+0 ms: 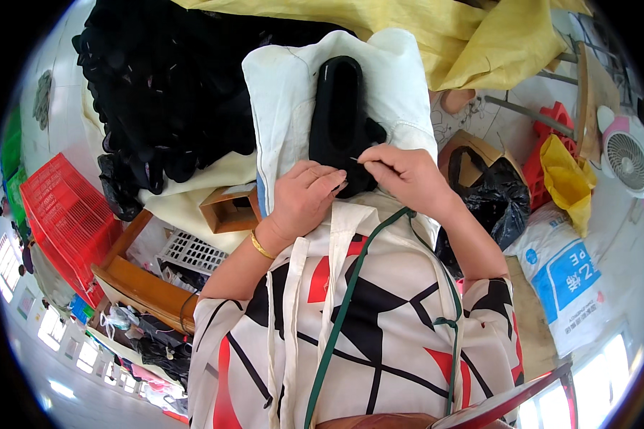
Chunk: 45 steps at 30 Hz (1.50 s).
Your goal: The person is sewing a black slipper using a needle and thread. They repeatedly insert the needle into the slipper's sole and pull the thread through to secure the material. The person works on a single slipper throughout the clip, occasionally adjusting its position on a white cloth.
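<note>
A black cloth shoe (329, 107) with a long oval opening lies on a white cloth (286, 93) over my lap, its toe pointing away from me. My left hand (304, 193) is closed at the near end of the shoe, fingers bent over the black fabric. Close beside it, my right hand (401, 171) pinches a thin, pale, needle-like thing (354, 159) against the shoe. Any thread on it is too fine to make out. The part of the shoe under my fingers is hidden.
A big heap of black pieces (164, 93) lies at the far left. Left of me are a red crate (68, 222) and a wooden drawer (143, 293). At right stand a carton with a black bag (490, 189), a white sack (562, 286) and a small fan (626, 154). Yellow sheeting (479, 50) hangs beyond.
</note>
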Available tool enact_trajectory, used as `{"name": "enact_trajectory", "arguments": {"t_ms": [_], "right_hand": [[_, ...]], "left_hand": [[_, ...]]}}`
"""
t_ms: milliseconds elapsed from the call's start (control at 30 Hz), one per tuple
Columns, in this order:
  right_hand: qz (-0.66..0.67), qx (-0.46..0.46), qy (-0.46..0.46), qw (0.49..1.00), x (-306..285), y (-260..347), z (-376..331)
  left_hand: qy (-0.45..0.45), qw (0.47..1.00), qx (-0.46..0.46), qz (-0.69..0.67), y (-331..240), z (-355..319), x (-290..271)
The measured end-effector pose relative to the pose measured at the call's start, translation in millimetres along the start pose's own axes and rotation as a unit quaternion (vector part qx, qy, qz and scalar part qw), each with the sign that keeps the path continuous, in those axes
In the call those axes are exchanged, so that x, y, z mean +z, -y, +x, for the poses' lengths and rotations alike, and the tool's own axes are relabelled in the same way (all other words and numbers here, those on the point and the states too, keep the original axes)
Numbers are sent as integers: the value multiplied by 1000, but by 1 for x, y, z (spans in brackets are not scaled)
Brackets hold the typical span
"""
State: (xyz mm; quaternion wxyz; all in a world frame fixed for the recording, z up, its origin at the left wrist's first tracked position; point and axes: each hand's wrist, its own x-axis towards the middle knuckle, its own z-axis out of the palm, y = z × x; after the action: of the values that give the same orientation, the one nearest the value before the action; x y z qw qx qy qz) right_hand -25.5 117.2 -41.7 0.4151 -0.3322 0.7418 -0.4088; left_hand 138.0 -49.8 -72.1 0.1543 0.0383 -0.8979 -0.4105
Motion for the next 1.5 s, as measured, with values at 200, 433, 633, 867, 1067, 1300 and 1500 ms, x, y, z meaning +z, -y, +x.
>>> {"name": "enact_trajectory", "arguments": {"t_ms": [200, 433, 633, 867, 1067, 1300, 1500], "right_hand": [[-97, -28, 54, 993, 4, -3, 12], [-115, -10, 71, 991, 3, 3, 16], [-144, -28, 82, 986, 3, 4, 20], [-115, -17, 91, 989, 8, 2, 24], [-63, 9, 99, 993, 14, -9, 24], [-41, 42, 88, 994, 29, 1, 33], [-139, 19, 135, 981, 11, 23, 52]], "left_hand": [[-25, 999, 30, 15, 2, 0, -1], [-32, 999, 25, 3, 3, -1, -1], [-34, 999, 28, -2, 4, -2, -1], [-28, 999, 15, -4, 2, -4, -2], [-31, 999, -29, -34, 1, -8, -1], [-27, 999, -10, -28, -1, -8, 3], [1, 1000, 11, 17, -4, -6, -3]]}}
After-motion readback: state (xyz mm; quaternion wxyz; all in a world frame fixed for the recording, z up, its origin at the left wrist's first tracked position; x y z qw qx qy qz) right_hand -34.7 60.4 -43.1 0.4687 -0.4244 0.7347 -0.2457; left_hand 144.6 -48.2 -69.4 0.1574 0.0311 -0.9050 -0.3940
